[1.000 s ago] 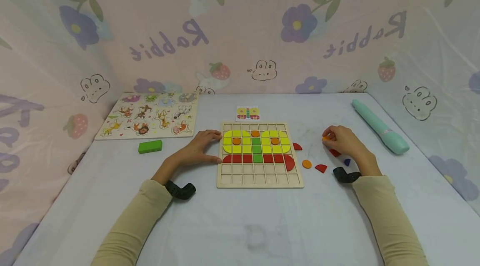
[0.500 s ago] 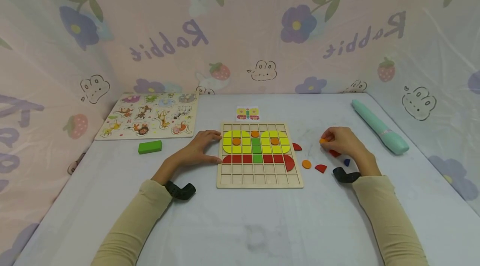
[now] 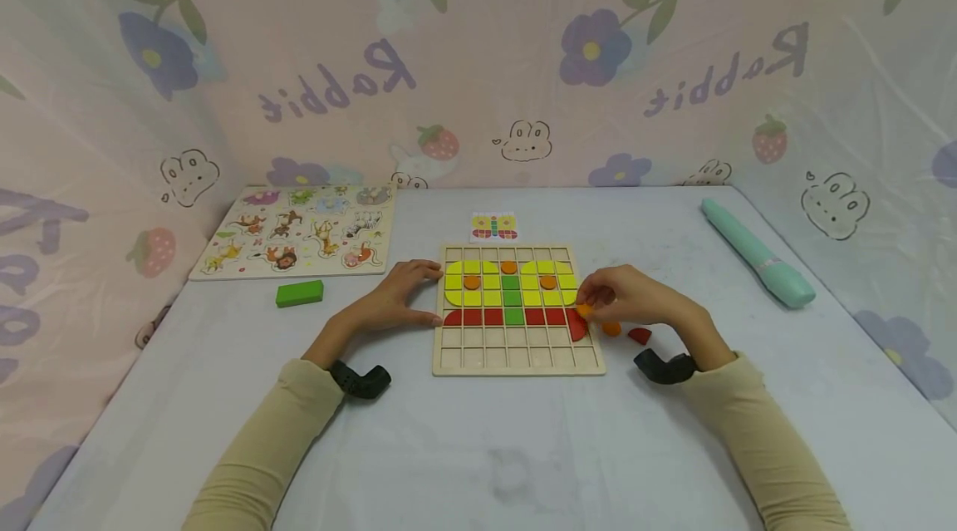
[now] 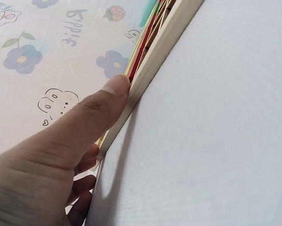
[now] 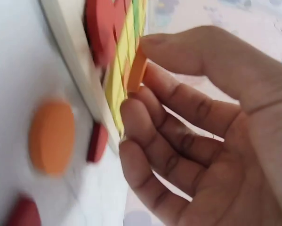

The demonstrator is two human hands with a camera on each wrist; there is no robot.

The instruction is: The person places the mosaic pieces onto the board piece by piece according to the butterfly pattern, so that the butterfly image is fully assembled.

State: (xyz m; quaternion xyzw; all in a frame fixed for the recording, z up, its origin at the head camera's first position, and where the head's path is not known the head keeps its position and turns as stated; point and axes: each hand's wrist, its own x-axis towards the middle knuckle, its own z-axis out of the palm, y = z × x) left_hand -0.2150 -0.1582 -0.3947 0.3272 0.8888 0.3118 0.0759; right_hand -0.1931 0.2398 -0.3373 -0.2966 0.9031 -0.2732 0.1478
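My right hand [image 3: 631, 294] pinches an orange wooden piece [image 5: 137, 70] between thumb and fingertips, over the right edge of a wooden grid board [image 3: 519, 371]. Yellow, green, red and orange pieces cover much of the board's upper and middle rows; its two lowest rows are mostly bare. A rounded red piece [image 3: 576, 327] on the right side lies just below my right fingertips. My left hand [image 3: 392, 294] rests against the board's left edge, its thumb [image 4: 117, 85] touching the rim. Beside the board are an orange disc [image 3: 611, 329] and a red wedge [image 3: 640, 336].
Behind the board lies a small pattern card [image 3: 493, 227]. A flat animal puzzle [image 3: 347, 265] is at the back left, with a green block [image 3: 299, 293] in front of it. To the right lies a rolled mint-green bundle [image 3: 758, 254]. Patterned cloth hangs around the table.
My right hand has moved left from the loose pieces to the board's right edge, carrying the orange piece. The left hand has stayed at the board's left edge.
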